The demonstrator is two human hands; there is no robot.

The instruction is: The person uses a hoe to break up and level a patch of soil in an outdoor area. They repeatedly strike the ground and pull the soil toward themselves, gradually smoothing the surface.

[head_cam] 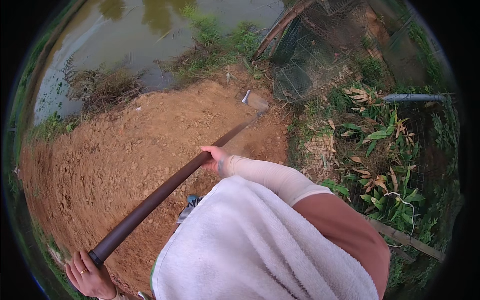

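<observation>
A long-handled hoe lies slantwise across the view, its brown handle [157, 195] rising from lower left to upper right. Its metal blade [256, 101], with a bright edge, is at the loose soil near the far right of the dirt patch; whether it is sunk in is unclear. My left hand [90, 275], a ring on one finger, holds the black-capped butt end. Farther up, my right hand [214, 157] grips the handle's middle. A pale sleeve covers that forearm. A white towel [240, 232] hangs before my body and hides part of my legs.
Bare brown soil [123, 150] slopes around me, with my shoe [193, 199] partly showing. Beyond it lies muddy water [142, 33], edged by weeds [210, 41]. Green netting [300, 63] and a wooden post [281, 28] stand ahead right. Wire mesh and leafy plants [378, 135] border my right.
</observation>
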